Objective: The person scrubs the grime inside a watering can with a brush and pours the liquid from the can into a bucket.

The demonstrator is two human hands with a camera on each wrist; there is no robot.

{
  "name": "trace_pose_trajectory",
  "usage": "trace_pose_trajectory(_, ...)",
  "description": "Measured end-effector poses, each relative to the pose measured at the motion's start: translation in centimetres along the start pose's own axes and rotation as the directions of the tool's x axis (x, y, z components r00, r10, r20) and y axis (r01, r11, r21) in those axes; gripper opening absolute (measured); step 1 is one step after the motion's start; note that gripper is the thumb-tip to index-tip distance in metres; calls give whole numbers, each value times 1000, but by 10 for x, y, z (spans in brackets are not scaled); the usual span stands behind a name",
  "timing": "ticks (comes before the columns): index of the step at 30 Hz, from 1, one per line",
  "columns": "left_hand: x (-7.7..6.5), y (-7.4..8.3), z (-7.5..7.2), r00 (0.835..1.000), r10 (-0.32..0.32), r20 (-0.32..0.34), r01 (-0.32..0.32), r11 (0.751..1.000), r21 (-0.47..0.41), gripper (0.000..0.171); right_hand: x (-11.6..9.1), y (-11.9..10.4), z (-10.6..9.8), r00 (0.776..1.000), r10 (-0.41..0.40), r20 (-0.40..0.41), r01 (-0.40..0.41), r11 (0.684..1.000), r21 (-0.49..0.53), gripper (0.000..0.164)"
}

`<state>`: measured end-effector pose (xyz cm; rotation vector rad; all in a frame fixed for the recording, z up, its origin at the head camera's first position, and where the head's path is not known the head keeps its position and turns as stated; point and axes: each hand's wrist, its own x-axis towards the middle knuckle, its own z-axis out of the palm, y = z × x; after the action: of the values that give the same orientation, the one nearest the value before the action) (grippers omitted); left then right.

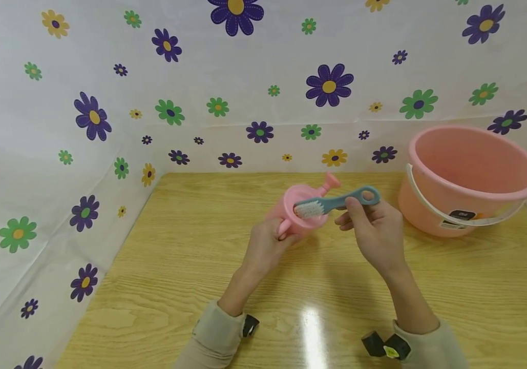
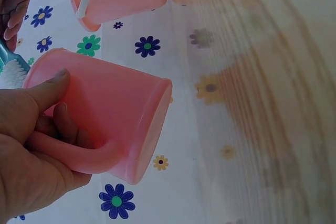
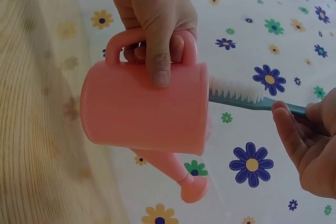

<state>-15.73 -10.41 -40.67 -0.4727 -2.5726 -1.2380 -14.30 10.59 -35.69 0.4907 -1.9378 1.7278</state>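
A pink watering can [image 1: 307, 221] is tilted above the table in the head view, its spout pointing away to the right. My left hand [image 1: 265, 246] grips it by the handle, fingers through the loop and thumb along the side, as the left wrist view shows. Between thumb and fingers my right hand [image 1: 378, 236] pinches a blue scrubbing brush [image 1: 343, 201] near its ringed end. The brush's white bristles [image 3: 244, 90] lie at the can's mouth, with the tip inside the opening. That tip is hidden behind the can's wall in the right wrist view.
A large pink bucket [image 1: 457, 210] with a white handle stands on the table at the right, close beyond my right hand. The wooden table [image 1: 189, 266] meets a flower-patterned sheet [image 1: 254, 102] along its back and left sides.
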Motion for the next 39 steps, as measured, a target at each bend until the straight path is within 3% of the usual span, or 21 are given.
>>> trace_pose_trajectory(17,-4,6,6,996,84,21,-84,996,-6,47,2,-2,-1,998,56,-9,-56,998,-33,15)
trace_pose_trajectory(27,-4,11,6,997,63,45,-63,998,-4,47,-3,0,4,994,102,-36,-103,994,-35,16)
trace_pose_trajectory(39,-6,14,5,997,54,48,-54,998,-19,44,-1,0,1,991,124,-43,-120,990,76,15)
